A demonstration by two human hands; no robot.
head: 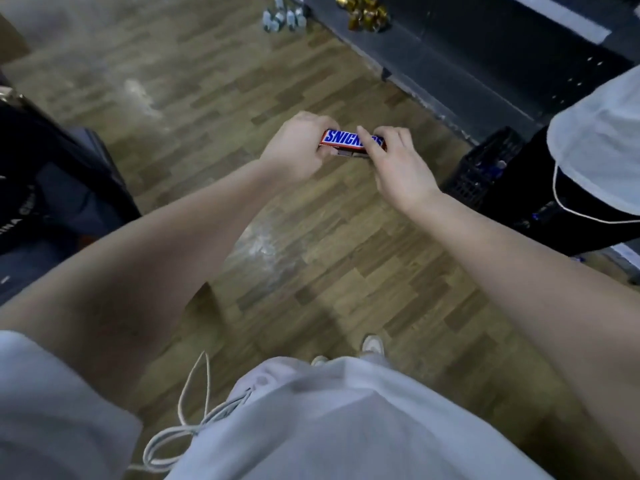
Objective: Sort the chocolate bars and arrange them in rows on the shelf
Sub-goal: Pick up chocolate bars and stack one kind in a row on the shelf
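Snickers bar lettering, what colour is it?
Blue letters on a white patch with a red edge, on the Snickers bar; seen best in the head view.

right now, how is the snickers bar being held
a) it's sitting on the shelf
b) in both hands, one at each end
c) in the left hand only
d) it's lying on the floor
b: the left hand grips the left end of the Snickers bar and the right hand curls its fingers over the right end, holding it above the wooden floor.
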